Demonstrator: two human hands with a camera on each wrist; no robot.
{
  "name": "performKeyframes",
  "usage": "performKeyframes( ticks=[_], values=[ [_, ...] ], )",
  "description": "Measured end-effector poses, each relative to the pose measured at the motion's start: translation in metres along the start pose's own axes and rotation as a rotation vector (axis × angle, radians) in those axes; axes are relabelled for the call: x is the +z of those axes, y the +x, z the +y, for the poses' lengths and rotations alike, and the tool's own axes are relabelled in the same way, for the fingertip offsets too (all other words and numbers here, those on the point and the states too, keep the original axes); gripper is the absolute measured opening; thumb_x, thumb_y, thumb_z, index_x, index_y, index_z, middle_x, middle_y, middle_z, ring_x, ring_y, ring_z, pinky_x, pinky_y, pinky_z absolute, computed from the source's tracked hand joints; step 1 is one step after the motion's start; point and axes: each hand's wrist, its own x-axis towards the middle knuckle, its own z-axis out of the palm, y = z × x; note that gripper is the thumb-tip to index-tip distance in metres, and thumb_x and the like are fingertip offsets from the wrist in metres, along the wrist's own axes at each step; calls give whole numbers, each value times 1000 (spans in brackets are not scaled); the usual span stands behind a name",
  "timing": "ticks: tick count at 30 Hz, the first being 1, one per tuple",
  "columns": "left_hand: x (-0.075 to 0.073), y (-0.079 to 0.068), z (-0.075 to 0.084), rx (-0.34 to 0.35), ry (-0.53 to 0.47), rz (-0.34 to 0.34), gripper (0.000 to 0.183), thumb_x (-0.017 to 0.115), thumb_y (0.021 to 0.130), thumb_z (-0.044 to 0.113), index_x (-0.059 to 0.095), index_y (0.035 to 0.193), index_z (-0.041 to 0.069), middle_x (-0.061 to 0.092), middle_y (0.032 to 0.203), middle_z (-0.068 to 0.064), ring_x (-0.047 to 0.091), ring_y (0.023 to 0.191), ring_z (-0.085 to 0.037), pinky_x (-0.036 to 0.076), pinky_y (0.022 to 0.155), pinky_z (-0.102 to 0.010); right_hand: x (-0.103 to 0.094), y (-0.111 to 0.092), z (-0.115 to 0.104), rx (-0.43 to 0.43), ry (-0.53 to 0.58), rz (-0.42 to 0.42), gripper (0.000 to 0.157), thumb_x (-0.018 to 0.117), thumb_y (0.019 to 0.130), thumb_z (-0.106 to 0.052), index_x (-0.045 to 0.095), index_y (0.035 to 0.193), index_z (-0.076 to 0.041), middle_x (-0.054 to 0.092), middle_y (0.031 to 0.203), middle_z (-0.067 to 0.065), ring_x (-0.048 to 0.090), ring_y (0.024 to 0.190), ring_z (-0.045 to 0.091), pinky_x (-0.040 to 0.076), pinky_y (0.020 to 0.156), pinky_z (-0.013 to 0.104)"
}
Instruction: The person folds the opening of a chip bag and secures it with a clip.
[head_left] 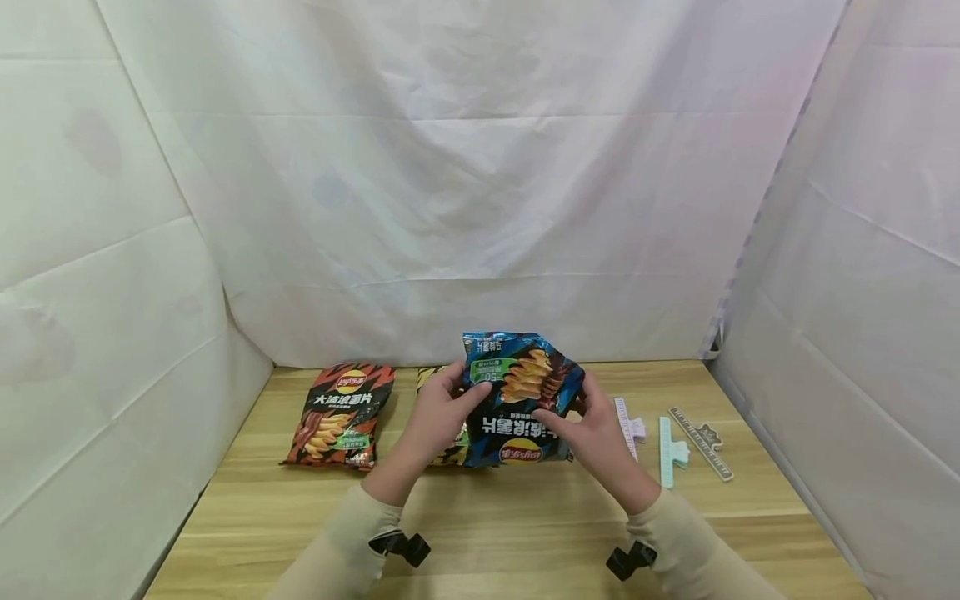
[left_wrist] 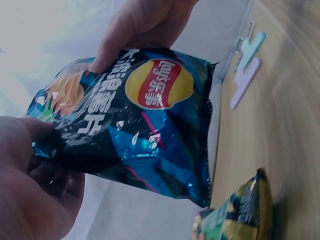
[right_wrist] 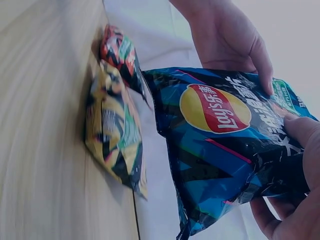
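A blue and black bag of potato chips (head_left: 517, 425) is held up above the table, its logo end toward me and upside down in the head view. My left hand (head_left: 447, 412) grips its left side, thumb on the front and fingers behind. On the opposite side my right hand (head_left: 596, 429) grips it the same way, as the right wrist view also shows with the thumb on the printed front of the chip bag (right_wrist: 220, 135). Behind it, a yellow and black chip bag (head_left: 450, 456) lies on the table, mostly hidden. A red and black chip bag (head_left: 341, 417) lies to the left.
On the right of the wooden table (head_left: 510, 533) lie three bag clips: a pale lilac clip (head_left: 636, 429), a mint green clip (head_left: 667, 454) and a grey-white clip (head_left: 705, 442). White cloth (head_left: 465, 208) hangs behind the table and along both sides.
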Motion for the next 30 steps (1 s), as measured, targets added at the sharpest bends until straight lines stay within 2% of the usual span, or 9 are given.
performKeyframes(
  ticks=[5,9,10,13,18,21,23,26,30],
  values=[
    [-19,-10,2,0,-42,-44,21,72,111,25,71,118,5,57,84,-5,47,68,-19,42,63,-31,11,-3,-8,-8,14,-35,70,90,97,-23,52,156,-20,66,139,6,69,125,26,63,95,38],
    [-31,-18,1,-44,-36,-54,25,72,111,28,73,129,11,64,90,-4,50,71,-19,45,63,-32,15,-5,-12,-2,25,-69,70,90,97,-26,52,156,-22,63,143,6,68,128,27,62,97,37],
    [-33,-20,2,-49,-27,-57,23,72,111,29,72,125,11,61,87,-5,48,69,-19,44,63,-32,16,-5,-13,-1,30,-76,70,90,97,-26,52,156,-23,63,144,6,68,129,27,62,97,37],
    [-38,-24,5,-42,-10,-68,19,72,111,27,72,122,11,64,90,-6,51,71,-21,45,64,-31,18,-6,-15,-1,22,-89,69,89,98,-26,52,156,-23,62,145,5,68,129,27,61,99,35],
    [-45,-29,12,-18,19,-82,24,71,112,23,74,134,15,76,109,-5,56,77,-21,47,67,-31,20,-8,-19,-33,22,-100,69,89,98,-22,52,156,-24,64,144,4,69,128,24,60,101,35],
    [-47,-32,13,-28,20,-91,29,71,112,23,72,140,14,78,117,-6,61,81,-21,50,70,-31,22,-9,-21,-48,34,-113,68,89,98,-21,52,156,-24,65,143,3,69,126,23,60,101,36],
    [-49,-34,12,-37,15,-97,37,71,112,24,69,147,13,77,127,-6,67,90,-19,55,76,-30,24,-11,-21,-53,34,-115,69,89,98,-22,53,156,-24,66,142,2,70,125,22,60,101,36],
    [-50,-38,6,-50,18,-110,37,71,112,25,69,145,11,77,121,-7,66,87,-18,55,75,-30,26,-14,-18,-56,21,-111,67,90,97,-22,54,154,-22,67,140,2,70,124,22,59,103,36],
    [-48,-44,-8,-74,37,-130,22,73,110,26,73,125,9,68,90,-6,52,69,-18,46,63,-31,30,-24,-6,-31,6,-111,64,90,97,-24,57,152,-21,68,140,1,70,126,22,58,106,41]
  ],
)
